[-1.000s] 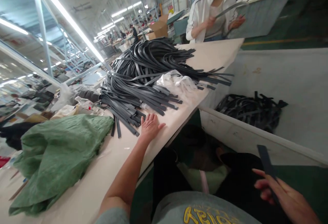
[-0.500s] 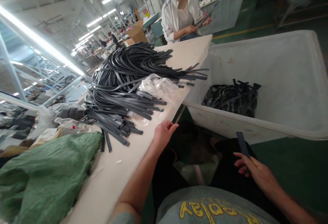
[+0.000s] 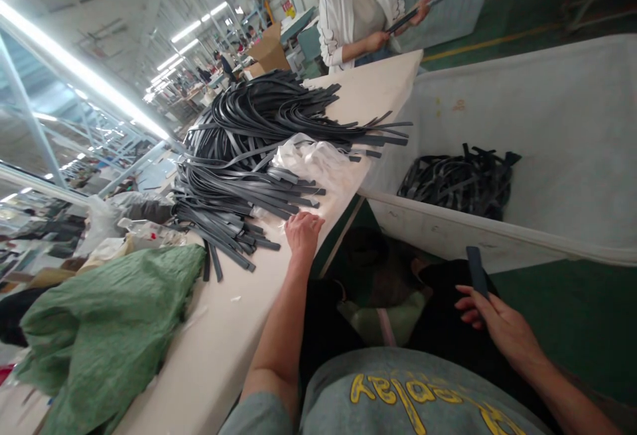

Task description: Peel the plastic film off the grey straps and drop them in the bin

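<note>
My right hand (image 3: pixel 502 322) is closed on a short dark strap (image 3: pixel 476 270), which sticks up from between thumb and fingers above my lap. My left hand (image 3: pixel 303 233) is over the table edge, beside the cut ends of a pile of dark grey straps (image 3: pixel 249 189). Its fingers are bent and somewhat apart, and no strap shows in them; the fingertips are partly hidden behind the knuckles. A crumpled white plastic bag (image 3: pixel 313 160) lies among the straps, just beyond this hand.
The pale table (image 3: pixel 219 335) runs along my left, with a green woven sack (image 3: pixel 109 329) on it. A large white bin (image 3: pixel 438 236) at right holds a heap of dark straps (image 3: pixel 462 183). Across the table, a person in a white jacket (image 3: pixel 336 17) holds dark strips.
My left hand has moved from the table's edge forward and left to the strap ends, its fingers loosening. My right hand keeps its strap almost in place. The view has shifted slightly.
</note>
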Demonstrator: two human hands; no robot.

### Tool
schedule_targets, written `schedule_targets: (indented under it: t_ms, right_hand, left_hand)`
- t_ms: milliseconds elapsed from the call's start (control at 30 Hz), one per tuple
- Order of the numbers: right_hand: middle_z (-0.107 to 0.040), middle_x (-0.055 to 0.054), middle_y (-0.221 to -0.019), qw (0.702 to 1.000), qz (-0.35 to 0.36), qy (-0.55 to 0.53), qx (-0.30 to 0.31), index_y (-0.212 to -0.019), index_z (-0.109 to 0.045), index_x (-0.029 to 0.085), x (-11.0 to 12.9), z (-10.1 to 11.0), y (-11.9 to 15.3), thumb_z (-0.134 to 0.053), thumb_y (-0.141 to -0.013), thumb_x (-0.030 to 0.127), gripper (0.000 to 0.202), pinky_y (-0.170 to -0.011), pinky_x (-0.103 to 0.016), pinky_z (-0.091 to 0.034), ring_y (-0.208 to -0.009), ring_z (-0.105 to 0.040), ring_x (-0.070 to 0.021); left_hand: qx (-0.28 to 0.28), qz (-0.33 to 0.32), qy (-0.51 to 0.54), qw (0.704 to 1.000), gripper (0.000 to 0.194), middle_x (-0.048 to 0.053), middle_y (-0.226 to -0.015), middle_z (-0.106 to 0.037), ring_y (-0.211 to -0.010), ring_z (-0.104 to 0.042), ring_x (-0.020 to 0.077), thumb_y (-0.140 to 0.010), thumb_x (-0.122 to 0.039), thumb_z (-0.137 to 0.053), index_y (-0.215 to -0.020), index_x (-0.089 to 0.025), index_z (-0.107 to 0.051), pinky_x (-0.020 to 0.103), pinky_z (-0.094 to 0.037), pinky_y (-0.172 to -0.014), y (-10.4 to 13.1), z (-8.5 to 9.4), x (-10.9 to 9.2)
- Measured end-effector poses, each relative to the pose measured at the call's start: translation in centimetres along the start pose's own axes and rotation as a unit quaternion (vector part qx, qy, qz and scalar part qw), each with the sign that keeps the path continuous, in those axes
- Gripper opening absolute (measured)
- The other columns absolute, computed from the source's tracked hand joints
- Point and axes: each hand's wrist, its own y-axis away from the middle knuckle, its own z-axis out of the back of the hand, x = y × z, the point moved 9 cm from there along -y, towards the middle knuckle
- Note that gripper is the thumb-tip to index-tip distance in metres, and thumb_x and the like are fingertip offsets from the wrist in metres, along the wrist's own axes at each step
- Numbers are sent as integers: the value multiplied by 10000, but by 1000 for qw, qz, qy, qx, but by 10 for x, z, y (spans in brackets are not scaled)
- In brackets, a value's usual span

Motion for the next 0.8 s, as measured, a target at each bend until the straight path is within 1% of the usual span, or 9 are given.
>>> schedule_targets:
  t_ms: [100,233,333,400,467,533,633,700,800]
  right_hand:
    - [-689,-89,-770,1000,-5,-6,-3,-996,-641,199,1,2,3,-548,-711,698,582,-535,-338,-507,-589,-626,-217]
    - [-687,-84,-784,1000,-10,-27,-7,-997,-635,202,-1,4,5,-571,-715,689,566,-547,-321,-499,-611,-621,-208]
    - [-686,-83,-801,999,-15,-38,-11,-1002,-638,194,-4,6,3,-592,-716,669,556,-546,-305,-489,-621,-617,-197]
    - [-682,-81,-799,999,-27,-36,-3,-1002,-649,184,-4,4,3,-614,-703,659,563,-527,-294,-471,-600,-602,-184]
    - [-669,-70,-782,998,-41,-34,32,-1000,-661,170,1,-6,5,-635,-693,653,574,-490,-272,-432,-555,-566,-156]
    - [-646,-51,-746,994,-45,-32,97,-994,-670,153,16,-29,12,-641,-701,655,582,-459,-245,-380,-514,-520,-125]
    - [-602,-13,-664,977,-32,-23,209,-994,-675,135,54,-83,29,-616,-738,654,582,-435,-221,-318,-466,-467,-94]
    - [-577,10,-612,961,-15,-12,277,-1000,-675,129,83,-125,42,-588,-779,628,552,-429,-211,-295,-439,-440,-81]
    - [-568,24,-558,929,26,9,368,-1006,-672,119,125,-188,59,-548,-830,602,528,-421,-209,-271,-396,-400,-68]
  left_hand:
    - [-9,11,50,999,142,27,-884,-714,-909,-608,216,-838,-325,-674,-723,-249,-708,351,-406,-879,-3,-5,9]
    - [-29,49,82,995,183,-4,-745,-677,-714,-617,150,-867,-313,-611,-720,-235,-686,268,-446,-692,-4,-3,30]
    - [-58,54,98,992,176,-2,-741,-673,-713,-623,146,-869,-286,-601,-718,-222,-665,263,-459,-698,2,11,36]
    - [-73,35,107,991,161,10,-780,-686,-774,-637,154,-871,-265,-607,-725,-215,-655,276,-469,-759,12,25,30]
    - [-76,5,116,990,144,15,-820,-703,-833,-644,163,-865,-268,-633,-733,-216,-655,293,-466,-828,28,41,20]
    - [-80,-54,105,990,136,12,-848,-718,-856,-645,170,-865,-287,-654,-746,-224,-665,327,-443,-912,51,58,4]
    - [-94,-148,53,983,129,-2,-859,-731,-829,-642,167,-889,-299,-641,-779,-247,-685,374,-385,-1004,90,84,-20]
    - [-90,-161,27,983,127,-10,-862,-734,-827,-642,165,-899,-298,-629,-794,-262,-692,379,-366,-1021,113,95,-25]
    - [-46,-151,23,987,125,-17,-885,-742,-851,-647,173,-906,-310,-617,-816,-286,-701,390,-349,-1041,138,100,-29]
